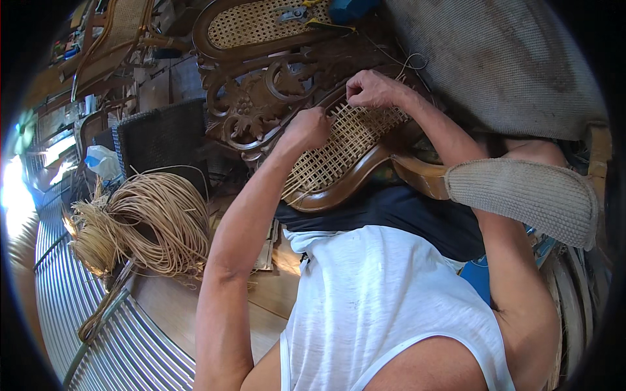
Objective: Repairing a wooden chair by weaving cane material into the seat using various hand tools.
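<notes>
A carved brown wooden chair frame [336, 195] lies tilted over my lap, with a half-woven cane panel [336, 153] in its opening. My left hand [312, 129] is closed at the left edge of the weave, its fingertips hidden. Farther up and right, my right hand [373, 89] is curled closed over the panel's far edge. What either hand pinches is too small or hidden to make out. Loose strand ends stick up between the hands. A thin cane strand [417, 62] loops out just beyond my right hand.
A finished oval cane panel [254, 26] lies beyond the carved scrollwork [251, 107], with pliers [293, 13] on it. On the left sits a large coil of cane [166, 221]. A woven grey surface [495, 65] rises at right, near a padded woven armrest [521, 195].
</notes>
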`<state>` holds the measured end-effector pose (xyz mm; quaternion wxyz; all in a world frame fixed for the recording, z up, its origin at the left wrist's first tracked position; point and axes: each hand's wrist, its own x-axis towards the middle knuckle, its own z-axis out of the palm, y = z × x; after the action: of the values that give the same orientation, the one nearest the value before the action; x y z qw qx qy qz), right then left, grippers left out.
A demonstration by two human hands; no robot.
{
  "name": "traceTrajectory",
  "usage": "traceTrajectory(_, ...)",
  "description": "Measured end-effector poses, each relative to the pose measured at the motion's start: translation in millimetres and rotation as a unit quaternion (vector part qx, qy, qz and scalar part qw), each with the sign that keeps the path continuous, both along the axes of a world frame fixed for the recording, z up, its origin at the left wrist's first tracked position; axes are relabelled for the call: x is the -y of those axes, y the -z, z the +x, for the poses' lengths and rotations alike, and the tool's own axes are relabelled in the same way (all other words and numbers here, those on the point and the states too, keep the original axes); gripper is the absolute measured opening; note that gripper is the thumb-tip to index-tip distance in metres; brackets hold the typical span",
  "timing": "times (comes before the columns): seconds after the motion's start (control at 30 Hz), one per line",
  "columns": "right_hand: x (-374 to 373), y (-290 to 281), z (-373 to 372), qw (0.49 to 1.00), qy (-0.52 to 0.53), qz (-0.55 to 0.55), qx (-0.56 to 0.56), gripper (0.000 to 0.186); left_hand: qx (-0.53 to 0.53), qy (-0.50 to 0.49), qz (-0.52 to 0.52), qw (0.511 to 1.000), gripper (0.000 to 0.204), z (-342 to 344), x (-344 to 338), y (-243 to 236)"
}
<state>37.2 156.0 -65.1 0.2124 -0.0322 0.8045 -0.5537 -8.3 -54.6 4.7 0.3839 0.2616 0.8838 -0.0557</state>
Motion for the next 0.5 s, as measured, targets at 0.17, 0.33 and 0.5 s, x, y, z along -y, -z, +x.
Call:
traceTrajectory(0.17,5,3,6,1.000,0.002,0.019,-0.008,0.027,-0.008,-0.001,0.050,0.999,0.030,4,3,-3)
traceTrajectory(0.33,18,0,12,0.999,-0.005,-0.015,-0.049,0.027,-0.002,0.065,0.045,0.997,0.032,-4,1,-6)
traceTrajectory(0.5,18,-13,15,0.996,-0.021,0.023,-0.080,0.025,-0.039,-0.068,0.000,0.997,0.041,9,-14,-27)
